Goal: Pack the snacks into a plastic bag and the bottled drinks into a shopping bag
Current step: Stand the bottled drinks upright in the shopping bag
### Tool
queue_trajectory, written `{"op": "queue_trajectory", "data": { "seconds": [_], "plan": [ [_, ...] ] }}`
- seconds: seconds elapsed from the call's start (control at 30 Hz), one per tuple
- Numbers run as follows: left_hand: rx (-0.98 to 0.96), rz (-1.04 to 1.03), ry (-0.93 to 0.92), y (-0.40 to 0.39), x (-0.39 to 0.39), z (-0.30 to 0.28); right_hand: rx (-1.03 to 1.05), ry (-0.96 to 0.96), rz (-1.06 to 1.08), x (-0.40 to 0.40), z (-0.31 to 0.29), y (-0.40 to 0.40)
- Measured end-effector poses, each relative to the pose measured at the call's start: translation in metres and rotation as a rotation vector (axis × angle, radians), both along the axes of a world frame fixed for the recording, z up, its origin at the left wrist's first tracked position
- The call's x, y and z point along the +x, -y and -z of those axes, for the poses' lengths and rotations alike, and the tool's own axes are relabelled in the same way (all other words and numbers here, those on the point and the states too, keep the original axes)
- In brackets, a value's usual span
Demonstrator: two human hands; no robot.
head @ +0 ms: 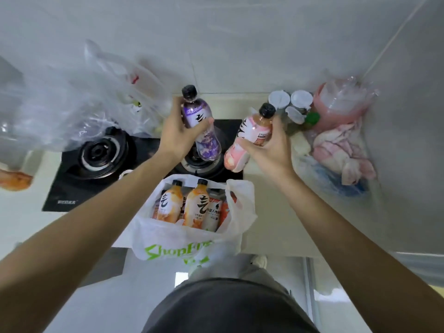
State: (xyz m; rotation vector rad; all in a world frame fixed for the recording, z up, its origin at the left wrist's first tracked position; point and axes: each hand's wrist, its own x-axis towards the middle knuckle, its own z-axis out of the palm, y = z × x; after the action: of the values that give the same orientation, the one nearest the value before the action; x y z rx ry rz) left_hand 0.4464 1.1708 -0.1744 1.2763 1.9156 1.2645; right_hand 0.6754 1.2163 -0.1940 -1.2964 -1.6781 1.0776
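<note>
My left hand [179, 133] grips a purple-labelled bottle [204, 131] with a black cap, held tilted above the stove. My right hand [271, 145] grips a pink-labelled bottle [245, 140], also black-capped and tilted. Below both hands, at the counter's front edge, a white shopping bag [173, 246] with green lettering stands open. Inside it stand two orange bottles [194, 207] and a pale-labelled bottle [215, 210]. A clear plastic bag [72, 99] with some contents lies crumpled at the back left, partly over the stove.
A black two-burner gas stove [79, 188] fills the counter's middle. At the back right stand white-lidded jars [288, 99], a pink container wrapped in plastic [341, 104] and a pink cloth [341, 150]. An orange item [14, 181] lies at far left. Tiled walls close the corner.
</note>
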Motion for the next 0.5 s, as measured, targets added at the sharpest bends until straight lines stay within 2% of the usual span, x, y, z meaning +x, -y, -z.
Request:
{"op": "queue_trajectory", "data": {
  "seconds": [0.2, 0.5],
  "plan": [
    [0.026, 0.019, 0.007, 0.058, -0.016, -0.01, -0.065, 0.081, -0.088, -0.018, -0.001, 0.053],
    [-0.148, 0.128, -0.113, 0.11, -0.026, 0.014, -0.226, 0.299, -0.12, -0.042, 0.013, 0.106]
  ]
}}
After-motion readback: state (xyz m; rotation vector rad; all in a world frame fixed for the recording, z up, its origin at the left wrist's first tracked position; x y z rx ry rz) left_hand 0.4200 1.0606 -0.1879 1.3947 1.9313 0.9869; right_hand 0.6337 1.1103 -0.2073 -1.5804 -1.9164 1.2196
